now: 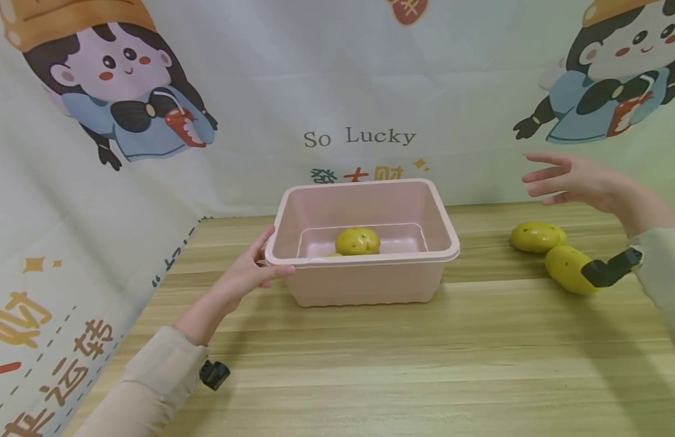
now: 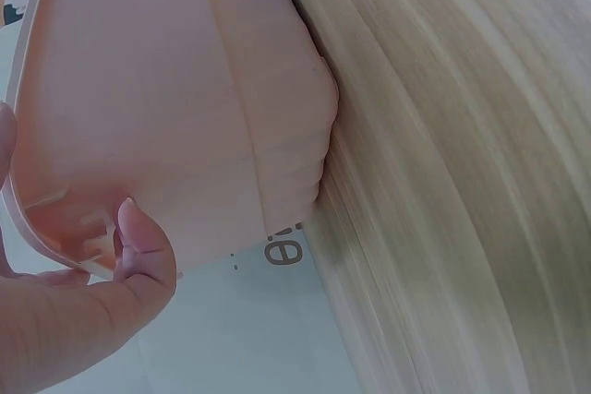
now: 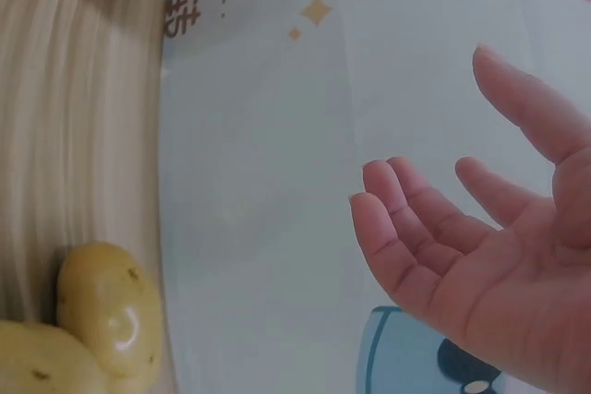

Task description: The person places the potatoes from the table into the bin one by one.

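Note:
A pink plastic tub (image 1: 370, 279) stands on the wooden table (image 1: 403, 358). One yellow potato (image 1: 357, 241) lies inside it, and a sliver of another shows at the near wall. My left hand (image 1: 258, 267) grips the tub's left rim, thumb over the edge; the left wrist view shows the thumb (image 2: 138, 260) pressed on the tub (image 2: 185, 108). My right hand (image 1: 567, 179) hovers in the air, fingers spread and empty, above two potatoes (image 1: 536, 236) (image 1: 568, 268) on the table. In the right wrist view the hand (image 3: 462, 246) is open, with the potatoes (image 3: 113, 306) below.
A printed cloth backdrop (image 1: 359, 109) with cartoon figures and "So Lucky" closes off the back and the left side. The table's front stretch lies between me and the tub.

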Demonstrator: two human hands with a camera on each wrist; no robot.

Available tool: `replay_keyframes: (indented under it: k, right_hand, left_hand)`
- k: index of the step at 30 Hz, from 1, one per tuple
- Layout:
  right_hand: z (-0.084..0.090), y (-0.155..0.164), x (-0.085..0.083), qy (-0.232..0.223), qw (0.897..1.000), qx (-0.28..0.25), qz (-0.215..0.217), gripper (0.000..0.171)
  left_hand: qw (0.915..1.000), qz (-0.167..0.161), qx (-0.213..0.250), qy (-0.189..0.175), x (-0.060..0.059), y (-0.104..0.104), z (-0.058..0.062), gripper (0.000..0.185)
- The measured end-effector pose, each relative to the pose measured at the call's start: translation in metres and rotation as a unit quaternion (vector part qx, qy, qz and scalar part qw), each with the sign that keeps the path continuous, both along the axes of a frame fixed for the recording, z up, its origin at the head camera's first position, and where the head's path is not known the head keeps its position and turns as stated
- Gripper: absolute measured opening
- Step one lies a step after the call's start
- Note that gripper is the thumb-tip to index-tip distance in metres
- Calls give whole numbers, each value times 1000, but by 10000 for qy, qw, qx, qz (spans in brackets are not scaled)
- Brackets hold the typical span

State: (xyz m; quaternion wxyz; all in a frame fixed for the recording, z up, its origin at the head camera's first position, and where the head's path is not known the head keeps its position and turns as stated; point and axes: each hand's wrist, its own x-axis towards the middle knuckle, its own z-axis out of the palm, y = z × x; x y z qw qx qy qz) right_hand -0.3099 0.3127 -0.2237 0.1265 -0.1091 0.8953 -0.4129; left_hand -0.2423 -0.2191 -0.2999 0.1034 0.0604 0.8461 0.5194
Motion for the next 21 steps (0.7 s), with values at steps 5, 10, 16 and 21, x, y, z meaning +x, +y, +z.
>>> replay_keyframes:
  k: [5, 10, 16, 21]
  right_hand:
    - [-12, 13, 3, -29, 9999, -105, -27, 81]
    - [-26, 23, 6, 30, 9999, -94, -70, 80]
    - [-45, 33, 12, 239, 9995, -34, -199, 80]
    - [-61, 41, 16, 304, 9989, 67, -340, 80]
  left_hand:
    - [10000, -12, 5, 7, -1, 0, -1, 94]
    - [10000, -6, 19, 11, -1, 0, -1, 94]
    - [10000, 9, 18, 34, -1, 0, -2, 94]
    - [10000, -20, 35, 50, -1, 0, -2, 94]
